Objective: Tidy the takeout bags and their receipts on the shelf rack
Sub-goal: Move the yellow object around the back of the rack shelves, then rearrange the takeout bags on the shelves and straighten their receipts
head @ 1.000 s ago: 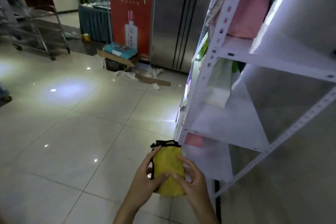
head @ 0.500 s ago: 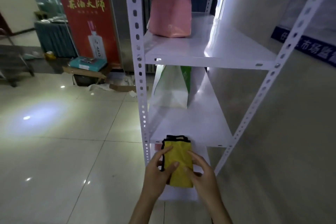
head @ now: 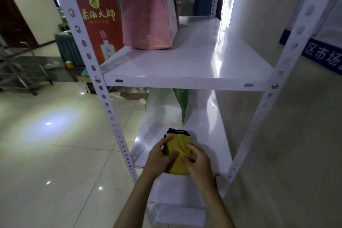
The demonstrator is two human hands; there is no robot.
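A folded yellow bag [head: 179, 149] with a black trim rests between both hands, over the front edge of the white rack's middle shelf [head: 209, 139]. My left hand [head: 160, 159] grips its left side with the thumb on top. Its right side is pinched by my right hand [head: 199, 163]. A pink bag [head: 148, 11] stands upright on the upper shelf [head: 194, 65], at its left rear. A white and green bag [head: 166, 107] stands further back on the middle shelf. No receipt is visible.
The rack's perforated white posts [head: 103, 90] frame the shelves; a grey wall [head: 296, 153] is close on the right. A lower shelf [head: 177, 190] lies beneath my forearms. A red banner [head: 98, 18], cardboard litter [head: 133, 94] and a metal trolley [head: 22, 66] stand on the tiled floor at left.
My view has swung right to face the rack head-on and closer. Both hands have carried the yellow bag forward from over the floor to above the middle shelf's front edge.
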